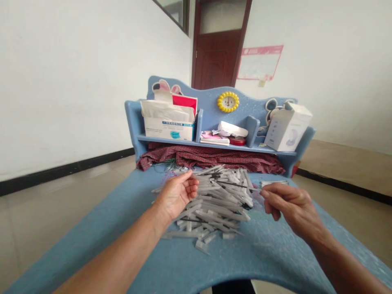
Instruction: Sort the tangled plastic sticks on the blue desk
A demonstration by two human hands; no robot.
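My right hand (pixel 289 208) is closed in a pinch on one end of a thin dark pen refill (pixel 234 185), which points left across the pile. My left hand (pixel 179 192) has its fingers curled in and its thumb up at the pile's left side; whatever it grips is too blurred to make out. Between and below both hands lies a loose heap of translucent pen barrels (pixel 214 198), with some dark thin pieces among them. Short clear pieces (pixel 202 246) lie at the heap's near edge. Several thin pale sticks (pixel 275 183) lie just beyond my right hand.
A blue desk (pixel 257 257) with a curved front edge carries everything. A checkered cloth (pixel 211 157) lies under the rear shelf (pixel 248 150). On the shelf stand a mask box (pixel 168 126), papers (pixel 214 139), a red round tin (pixel 237 141) and a white box (pixel 286 128).
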